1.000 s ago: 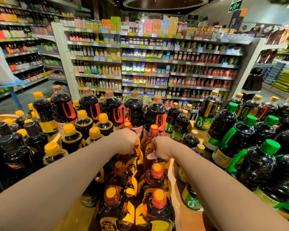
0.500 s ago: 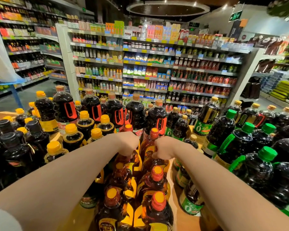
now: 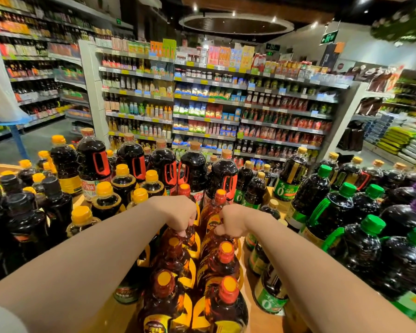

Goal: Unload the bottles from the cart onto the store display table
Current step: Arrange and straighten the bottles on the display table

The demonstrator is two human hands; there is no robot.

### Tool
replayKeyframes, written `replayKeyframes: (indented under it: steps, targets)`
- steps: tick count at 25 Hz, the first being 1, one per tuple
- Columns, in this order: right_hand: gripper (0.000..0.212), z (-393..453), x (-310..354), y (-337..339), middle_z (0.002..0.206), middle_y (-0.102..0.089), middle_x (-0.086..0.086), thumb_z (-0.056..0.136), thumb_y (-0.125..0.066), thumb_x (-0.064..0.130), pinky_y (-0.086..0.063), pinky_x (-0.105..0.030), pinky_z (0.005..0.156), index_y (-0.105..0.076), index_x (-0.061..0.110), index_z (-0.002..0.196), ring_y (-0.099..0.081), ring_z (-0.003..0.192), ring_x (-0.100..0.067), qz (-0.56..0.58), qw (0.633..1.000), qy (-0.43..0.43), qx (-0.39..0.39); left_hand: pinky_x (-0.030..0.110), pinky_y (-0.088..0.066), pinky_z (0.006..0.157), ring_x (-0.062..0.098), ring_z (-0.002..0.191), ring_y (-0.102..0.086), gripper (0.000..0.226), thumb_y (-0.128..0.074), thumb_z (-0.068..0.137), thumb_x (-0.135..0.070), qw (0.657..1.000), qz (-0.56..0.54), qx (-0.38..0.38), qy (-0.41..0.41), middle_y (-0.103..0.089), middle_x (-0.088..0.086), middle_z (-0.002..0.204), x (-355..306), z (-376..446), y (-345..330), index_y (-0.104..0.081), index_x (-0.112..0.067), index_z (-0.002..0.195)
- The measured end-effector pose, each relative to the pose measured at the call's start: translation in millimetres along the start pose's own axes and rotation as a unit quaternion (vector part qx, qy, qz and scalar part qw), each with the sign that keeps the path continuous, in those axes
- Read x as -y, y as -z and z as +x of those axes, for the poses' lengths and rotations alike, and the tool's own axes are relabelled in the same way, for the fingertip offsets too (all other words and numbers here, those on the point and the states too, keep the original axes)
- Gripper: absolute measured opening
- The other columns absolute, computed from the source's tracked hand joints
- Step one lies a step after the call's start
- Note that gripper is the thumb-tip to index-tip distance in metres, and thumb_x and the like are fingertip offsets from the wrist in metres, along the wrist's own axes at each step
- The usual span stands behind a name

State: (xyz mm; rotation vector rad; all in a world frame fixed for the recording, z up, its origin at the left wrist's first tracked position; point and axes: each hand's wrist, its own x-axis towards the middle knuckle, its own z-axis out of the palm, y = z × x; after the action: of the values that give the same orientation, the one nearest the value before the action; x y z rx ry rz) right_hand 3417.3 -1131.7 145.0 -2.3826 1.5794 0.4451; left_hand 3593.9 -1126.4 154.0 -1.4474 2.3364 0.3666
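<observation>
I see two amber bottles with yellow handles standing side by side in the middle of the wooden tabletop (image 3: pixel 262 320), at the far end of a double row of the same kind. My left hand (image 3: pixel 181 216) has its fingers curled round the top of the left bottle (image 3: pixel 185 239); my right hand (image 3: pixel 232 222) grips the right bottle (image 3: pixel 216 236) likewise. Dark soy bottles with green caps (image 3: pixel 334 212) crowd the right, yellow-capped ones (image 3: pixel 106 198) the left.
</observation>
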Motion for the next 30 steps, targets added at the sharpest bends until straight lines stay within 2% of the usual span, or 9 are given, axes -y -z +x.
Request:
replayKeyframes:
  steps: [4, 8, 11, 13, 16, 18, 21, 26, 30]
  targets:
    - [0.047, 4.4, -5.4, -2.0, 0.081, -0.064, -0.011, 0.093, -0.053, 0.045, -0.051, -0.032, 0.061, -0.063, -0.001, 0.096, -0.063, 0.075, -0.026, -0.011, 1.000, 0.013, 0.001, 0.029, -0.046, 0.090, 0.020, 0.114, -0.055, 0.045, -0.069, 0.090, -0.025, 1.000, -0.005, 0.002, -0.004, -0.061, 0.002, 0.120, 7.7, 4.8, -2.2, -0.058, -0.010, 0.131]
    - [0.083, 8.8, -10.3, -3.1, 0.069, -0.062, -0.008, 0.081, -0.032, 0.080, -0.055, -0.034, 0.066, -0.061, 0.003, 0.076, -0.061, 0.062, -0.021, 0.023, 1.000, -0.019, -0.004, 0.031, -0.046, 0.082, 0.023, 0.111, -0.057, 0.039, -0.065, 0.092, -0.032, 1.000, -0.021, -0.002, 0.001, -0.063, 0.005, 0.119, 10.2, 8.3, -1.8, -0.061, -0.012, 0.124]
    - [0.066, 13.7, -16.0, 11.9, 0.062, -0.054, -0.005, 0.088, -0.035, 0.071, -0.053, -0.035, 0.060, -0.055, 0.010, 0.071, -0.055, 0.057, -0.020, 0.059, 0.985, -0.058, -0.148, 0.033, -0.051, 0.070, 0.025, 0.086, -0.063, 0.048, -0.051, 0.093, -0.054, 0.998, -0.046, -0.030, 0.032, -0.065, 0.007, 0.090, 20.2, 18.5, 0.4, -0.067, -0.009, 0.097]
    - [0.039, 21.8, -22.1, 17.5, 0.083, -0.063, -0.006, 0.093, -0.050, 0.049, -0.054, -0.036, 0.067, -0.059, 0.011, 0.095, -0.060, 0.076, -0.022, 0.085, 0.960, -0.082, -0.255, 0.028, -0.044, 0.054, 0.019, 0.068, -0.056, 0.045, -0.047, 0.097, -0.050, 0.982, -0.051, -0.146, 0.104, -0.057, 0.004, 0.077, 25.5, 29.8, 7.9, -0.063, -0.008, 0.093]
    - [0.047, 40.4, -27.2, 14.8, 0.122, -0.059, -0.010, 0.093, -0.056, 0.038, -0.053, -0.039, 0.084, -0.047, 0.016, 0.134, -0.060, 0.103, -0.027, 0.115, 0.957, -0.065, -0.259, 0.031, -0.045, 0.060, 0.019, 0.072, -0.053, 0.034, -0.051, 0.099, -0.043, 0.937, -0.046, -0.295, 0.181, -0.049, 0.000, 0.079, 32.3, 47.9, 26.9, -0.053, -0.010, 0.109]
    - [0.053, 54.1, -30.8, 9.5, 0.131, -0.054, -0.011, 0.095, -0.053, 0.042, -0.050, -0.040, 0.091, -0.042, 0.018, 0.140, -0.055, 0.114, -0.029, 0.114, 0.968, -0.049, -0.217, 0.029, -0.044, 0.058, 0.016, 0.063, -0.052, 0.040, -0.049, 0.098, -0.049, 0.959, -0.048, -0.224, 0.169, -0.051, 0.001, 0.074, 38.6, 61.5, 33.1, -0.054, -0.010, 0.103]
    - [0.053, 67.1, -37.4, -0.1, 0.115, -0.063, -0.010, 0.094, -0.052, 0.048, -0.050, -0.038, 0.086, -0.042, 0.017, 0.135, -0.059, 0.106, -0.030, 0.131, 0.973, -0.025, -0.186, 0.023, -0.047, 0.046, 0.011, 0.048, -0.061, 0.052, -0.060, 0.091, -0.052, 0.979, -0.125, -0.079, 0.138, -0.065, 0.004, 0.068, 49.8, 84.3, 24.4, -0.059, -0.002, 0.104]
    - [0.047, 65.8, -34.3, 6.4, 0.102, -0.064, -0.014, 0.095, -0.052, 0.040, -0.051, -0.038, 0.077, -0.041, 0.012, 0.131, -0.060, 0.095, -0.032, 0.087, 0.986, -0.001, -0.145, 0.036, -0.061, 0.059, 0.025, 0.064, -0.073, 0.037, -0.068, 0.092, -0.025, 0.973, -0.198, -0.046, 0.108, -0.071, 0.019, 0.076, 55.6, 88.1, 22.7, -0.055, 0.004, 0.112]
    - [0.041, 55.4, -29.2, 12.7, 0.099, -0.062, -0.013, 0.095, -0.053, 0.033, -0.049, -0.035, 0.072, -0.046, 0.008, 0.128, -0.060, 0.091, -0.030, 0.079, 0.991, 0.003, -0.108, 0.028, -0.057, 0.051, 0.020, 0.059, -0.071, 0.029, -0.064, 0.093, -0.017, 0.977, -0.195, -0.031, 0.077, -0.070, 0.018, 0.076, 50.8, 75.4, 20.2, -0.056, 0.005, 0.110]
